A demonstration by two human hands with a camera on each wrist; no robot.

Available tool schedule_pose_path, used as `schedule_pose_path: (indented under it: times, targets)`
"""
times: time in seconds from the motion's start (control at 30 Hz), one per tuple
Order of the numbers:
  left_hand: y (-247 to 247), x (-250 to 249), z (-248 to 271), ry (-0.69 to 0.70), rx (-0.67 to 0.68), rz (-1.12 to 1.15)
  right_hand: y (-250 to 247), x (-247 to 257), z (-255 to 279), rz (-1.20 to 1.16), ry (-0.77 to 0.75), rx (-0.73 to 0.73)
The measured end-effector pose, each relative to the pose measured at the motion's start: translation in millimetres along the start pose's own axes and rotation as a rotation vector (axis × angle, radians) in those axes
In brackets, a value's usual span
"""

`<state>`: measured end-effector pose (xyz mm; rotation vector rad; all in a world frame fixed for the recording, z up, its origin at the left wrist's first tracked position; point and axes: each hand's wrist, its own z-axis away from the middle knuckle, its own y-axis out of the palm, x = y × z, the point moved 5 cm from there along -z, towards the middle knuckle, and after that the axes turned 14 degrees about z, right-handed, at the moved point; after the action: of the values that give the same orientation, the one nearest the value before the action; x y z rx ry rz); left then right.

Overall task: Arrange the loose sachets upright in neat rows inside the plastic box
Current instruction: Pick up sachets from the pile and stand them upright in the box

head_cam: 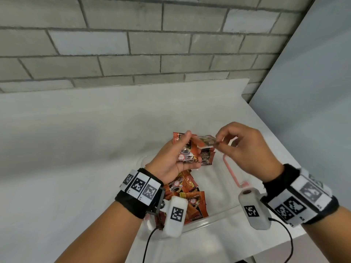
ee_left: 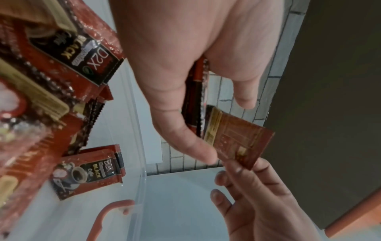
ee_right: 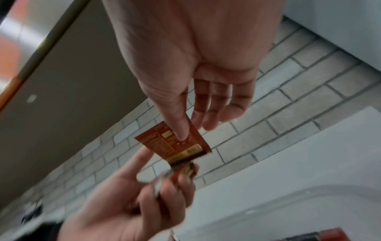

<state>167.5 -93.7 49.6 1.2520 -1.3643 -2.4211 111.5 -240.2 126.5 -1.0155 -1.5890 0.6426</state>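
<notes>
Sachet pinched by right hand fingers; left hand fingers grip a stack of sachets above box.

Loose sachets lie in the box, below both hands.

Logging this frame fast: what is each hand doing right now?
Left hand: holds a stack of sachets above the box.
Right hand: pinches one sachet between thumb and finger.

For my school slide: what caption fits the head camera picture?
Left hand holds sachets above the box; right hand pinches one more sachet.
</notes>
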Motion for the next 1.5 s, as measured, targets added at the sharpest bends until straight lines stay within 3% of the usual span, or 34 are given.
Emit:
schedule_pose_path:
  times: [0.07, 0.13, 0.2, 0.3, 0.4, 0.57, 0.67, 0.87, 1.03, 1.17, 1.3, 1.4, 1.5]
  targets:
    - [1, 1, -1, 0.018, 0.007, 0.020, 13, 5, 9, 0.098, -0.122, 0.099]
    - [1, 0, -1, 0.056, 0.005, -0.007, 20, 6, 14, 0.126, -0.149, 0.210]
    - [-1, 0, -1, 0.080, 0.012, -0.053, 15, 5, 10, 0.141, -0.131, 0.174]
    - [-1, 2, -1, 0.074, 0.031, -0.106, 4, 8, -1, 0.191, -0.072, 0.073]
    - [3, 4, 0, 0.064, 0.063, -0.140, 10, 9, -9, 0.202, 0.016, 0.171]
    - [4, 0, 0, 0.110, 0.053, -0.105, 17, -1, -10, -0.103, 0.305, 0.297]
    - [2, -2, 0, 0.128, 0.037, -0.083, 23, 0, -6, -0.158, 0.331, 0.349]
    - [2, 0, -1, 0.073, 0.033, -0.103, 21, 3, -16, -0.134, 0.200, 0.289]
    - [1, -3, 0, 0.132, 0.019, -0.090, 29, -7, -11, -0.292, 0.374, 0.281]
    - [-4, -8, -1, 0.121, -0.024, -0.097, 22, -11, -12, -0.370, 0.348, 0.241]
    - [-26, -17, -2, 0.136, -0.184, -0.042, 13, -29, -21, -0.088, 0.279, 0.194]
    - [-37, -19, 0, 0.129, -0.226, -0.016, 31, -43, -22, 0.306, 0.162, 0.396]
    - [-40, -19, 1, 0.116, -0.232, 0.007, 54, -52, -23, 0.511, 0.104, 0.535]
